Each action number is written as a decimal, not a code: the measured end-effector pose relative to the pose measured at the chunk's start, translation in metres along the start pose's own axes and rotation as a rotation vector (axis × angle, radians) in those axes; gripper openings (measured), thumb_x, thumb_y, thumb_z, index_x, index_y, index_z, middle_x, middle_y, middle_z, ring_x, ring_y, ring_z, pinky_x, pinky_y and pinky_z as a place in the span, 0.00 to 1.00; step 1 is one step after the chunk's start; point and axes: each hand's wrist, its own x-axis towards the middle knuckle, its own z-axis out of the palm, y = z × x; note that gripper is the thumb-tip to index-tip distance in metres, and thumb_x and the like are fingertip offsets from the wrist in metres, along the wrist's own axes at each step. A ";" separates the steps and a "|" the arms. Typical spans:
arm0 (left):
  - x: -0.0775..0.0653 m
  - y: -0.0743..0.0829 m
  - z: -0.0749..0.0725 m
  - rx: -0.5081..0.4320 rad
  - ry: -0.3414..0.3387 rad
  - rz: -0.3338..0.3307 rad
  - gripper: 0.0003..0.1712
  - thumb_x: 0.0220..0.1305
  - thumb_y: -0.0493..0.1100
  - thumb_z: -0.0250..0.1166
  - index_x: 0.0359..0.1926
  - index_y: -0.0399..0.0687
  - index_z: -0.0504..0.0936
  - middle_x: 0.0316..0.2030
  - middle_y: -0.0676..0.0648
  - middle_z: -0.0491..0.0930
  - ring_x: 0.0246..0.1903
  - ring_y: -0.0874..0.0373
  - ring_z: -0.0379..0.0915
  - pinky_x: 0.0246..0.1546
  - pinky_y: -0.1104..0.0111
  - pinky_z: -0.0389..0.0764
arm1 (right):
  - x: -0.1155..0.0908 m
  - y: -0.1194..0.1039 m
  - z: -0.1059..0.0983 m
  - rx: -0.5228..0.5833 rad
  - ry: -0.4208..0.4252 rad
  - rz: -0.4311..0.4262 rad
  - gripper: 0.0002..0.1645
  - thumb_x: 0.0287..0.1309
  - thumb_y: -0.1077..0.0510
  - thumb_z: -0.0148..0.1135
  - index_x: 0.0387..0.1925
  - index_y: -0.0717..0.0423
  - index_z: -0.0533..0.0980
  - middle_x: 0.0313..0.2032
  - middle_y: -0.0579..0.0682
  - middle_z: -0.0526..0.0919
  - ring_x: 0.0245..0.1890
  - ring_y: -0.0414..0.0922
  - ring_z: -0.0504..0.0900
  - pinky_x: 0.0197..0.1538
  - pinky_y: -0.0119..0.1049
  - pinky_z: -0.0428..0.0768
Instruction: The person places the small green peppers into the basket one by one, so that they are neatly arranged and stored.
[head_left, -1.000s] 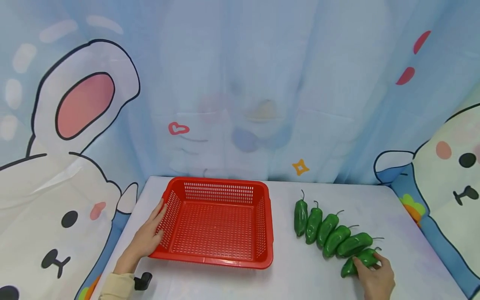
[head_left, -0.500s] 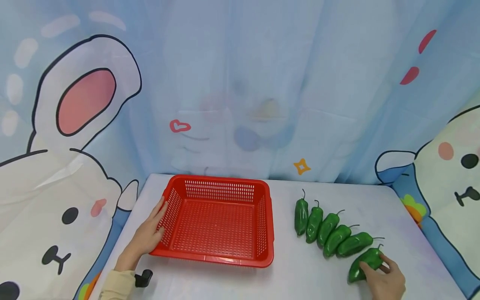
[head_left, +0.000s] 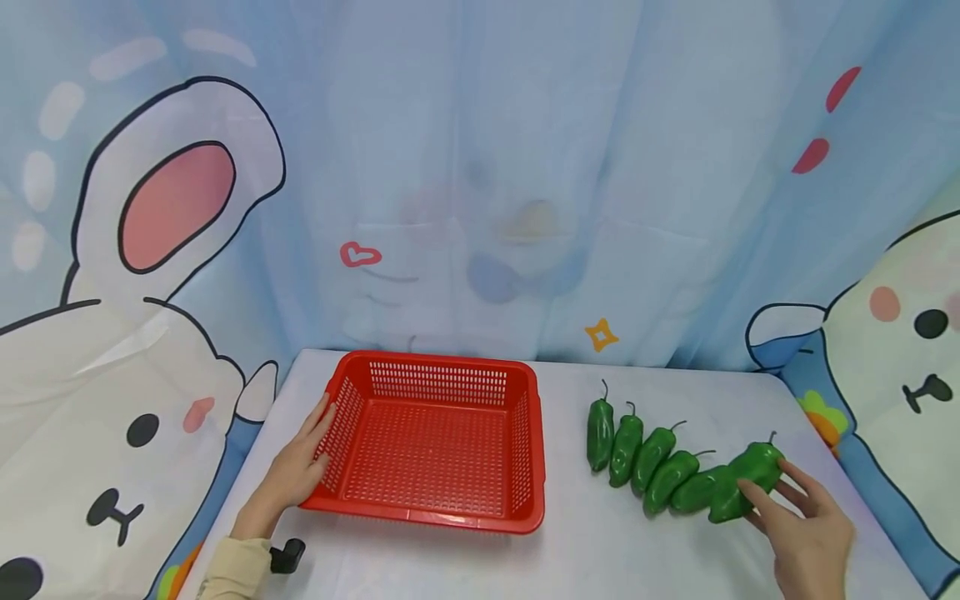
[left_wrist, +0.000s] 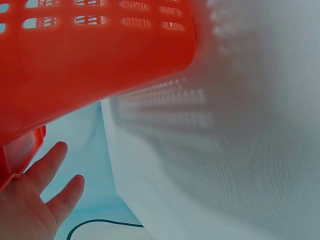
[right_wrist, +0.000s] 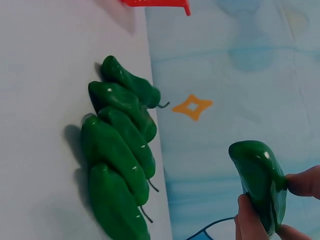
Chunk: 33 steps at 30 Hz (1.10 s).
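Observation:
My right hand pinches a glossy green chili pepper between thumb and fingers, its curved stem pointing up. In the right wrist view this held pepper is off the table, apart from the others. Several more green peppers lie fanned out in a row on the table; the held one overlaps the nearest of them in the head view. My left hand rests on the left rim of a red plastic basket with slotted walls. Its visible fingers are extended beside the basket in the left wrist view.
The white tabletop ends at a light blue curtain printed with cartoon animals. A small black object sits by my left sleeve. The basket stands left of the pepper row.
My right hand has lifted the front pepper from the end of the row and moved it up and to the right. The left hand and basket stay put.

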 end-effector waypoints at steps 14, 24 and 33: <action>0.001 -0.004 0.001 0.008 -0.002 -0.008 0.41 0.56 0.27 0.55 0.73 0.32 0.57 0.76 0.38 0.49 0.65 0.37 0.64 0.50 0.45 0.77 | -0.006 -0.030 0.022 0.018 -0.065 -0.111 0.45 0.58 0.60 0.67 0.74 0.45 0.61 0.68 0.64 0.63 0.30 0.30 0.76 0.25 0.23 0.79; 0.000 -0.001 -0.001 0.007 0.011 -0.005 0.41 0.56 0.27 0.56 0.73 0.33 0.58 0.76 0.38 0.50 0.65 0.37 0.64 0.51 0.44 0.77 | -0.027 -0.042 0.058 0.036 -0.173 -0.242 0.42 0.58 0.62 0.66 0.73 0.51 0.63 0.65 0.63 0.67 0.30 0.24 0.75 0.29 0.22 0.79; 0.000 0.002 -0.001 0.002 0.002 -0.018 0.41 0.57 0.27 0.55 0.73 0.33 0.58 0.76 0.38 0.49 0.65 0.37 0.63 0.51 0.44 0.77 | -0.041 -0.049 0.080 0.059 -0.277 -0.289 0.42 0.59 0.61 0.67 0.73 0.53 0.63 0.64 0.62 0.68 0.33 0.26 0.76 0.32 0.22 0.80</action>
